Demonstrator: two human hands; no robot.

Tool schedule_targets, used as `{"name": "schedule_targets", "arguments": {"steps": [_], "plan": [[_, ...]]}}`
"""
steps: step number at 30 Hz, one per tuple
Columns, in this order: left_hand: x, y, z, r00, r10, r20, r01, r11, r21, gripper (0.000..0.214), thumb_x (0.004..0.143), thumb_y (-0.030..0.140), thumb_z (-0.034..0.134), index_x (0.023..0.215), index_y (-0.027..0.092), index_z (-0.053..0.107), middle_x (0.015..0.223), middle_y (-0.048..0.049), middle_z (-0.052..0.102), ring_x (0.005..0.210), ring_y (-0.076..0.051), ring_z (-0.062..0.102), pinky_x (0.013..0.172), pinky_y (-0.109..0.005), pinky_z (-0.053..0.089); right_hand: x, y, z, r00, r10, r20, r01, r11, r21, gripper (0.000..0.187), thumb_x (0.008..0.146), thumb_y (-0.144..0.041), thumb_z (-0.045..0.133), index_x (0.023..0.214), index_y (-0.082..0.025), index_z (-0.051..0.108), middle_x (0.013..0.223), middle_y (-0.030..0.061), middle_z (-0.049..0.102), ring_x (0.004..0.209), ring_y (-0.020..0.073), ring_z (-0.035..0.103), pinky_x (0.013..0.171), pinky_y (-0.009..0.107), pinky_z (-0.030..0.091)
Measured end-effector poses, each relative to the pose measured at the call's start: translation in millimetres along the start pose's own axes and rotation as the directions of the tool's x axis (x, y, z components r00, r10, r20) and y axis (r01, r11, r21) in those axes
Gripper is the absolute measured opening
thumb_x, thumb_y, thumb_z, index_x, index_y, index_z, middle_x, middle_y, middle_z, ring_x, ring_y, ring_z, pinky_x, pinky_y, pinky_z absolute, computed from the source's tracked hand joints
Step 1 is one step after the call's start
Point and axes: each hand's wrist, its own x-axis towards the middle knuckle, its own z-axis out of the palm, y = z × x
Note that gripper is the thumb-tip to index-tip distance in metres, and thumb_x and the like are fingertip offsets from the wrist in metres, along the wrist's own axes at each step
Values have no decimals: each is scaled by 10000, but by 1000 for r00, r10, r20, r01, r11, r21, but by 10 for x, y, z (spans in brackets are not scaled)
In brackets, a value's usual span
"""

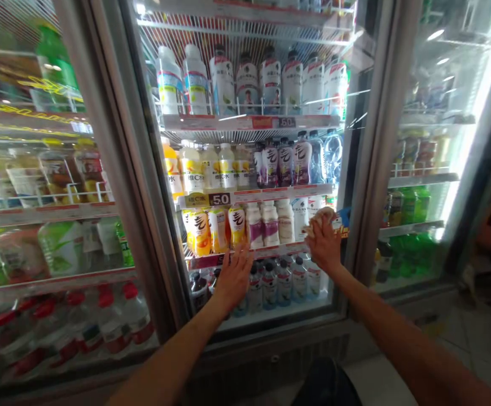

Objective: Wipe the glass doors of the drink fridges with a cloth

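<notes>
In the head view, a glass cooler door (245, 324) with a metal frame stands closed before me. My right hand (325, 248) grips a crumpled pale cloth (322, 219) against the right part of the glass, close to a blue sticker (345, 216). Lower and further left, my left hand (233, 279) lies against the pane with its fingers stretched out and holds nothing. Behind the glass, near that hand, are orange drink bottles (218, 231) and white-and-purple bottles (262, 225) on a shelf. Both hands hide some of the bottles.
Metal frame posts (122, 141) separate this door from a cooler section at left with red-capped bottles (104, 316). To the right, another section holds green bottles (415, 206). My knee (328, 383) shows at the bottom, above a tiled floor (381, 366).
</notes>
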Motion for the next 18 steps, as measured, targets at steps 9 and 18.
{"name": "schedule_targets", "arguments": {"steps": [9,18], "plan": [[-70,31,98,999,33,-26,-34,999,-14,551,766,216,489,1313,182,437,1441,-97,347,1352,-272,264,1110,-489,170,-687,311,176,963,185,194,-198,979,50,540,904,-360,278,1387,-123,328,1443,197,284,1305,335,300,930,555,362],[-153,7,68,999,-36,18,36,999,-25,537,777,202,472,1312,170,439,1445,-106,334,1353,-281,261,1096,-515,203,-614,412,208,938,299,176,-319,943,99,576,886,-350,302,1395,-80,298,1425,259,270,1200,377,426,835,522,441]]}}
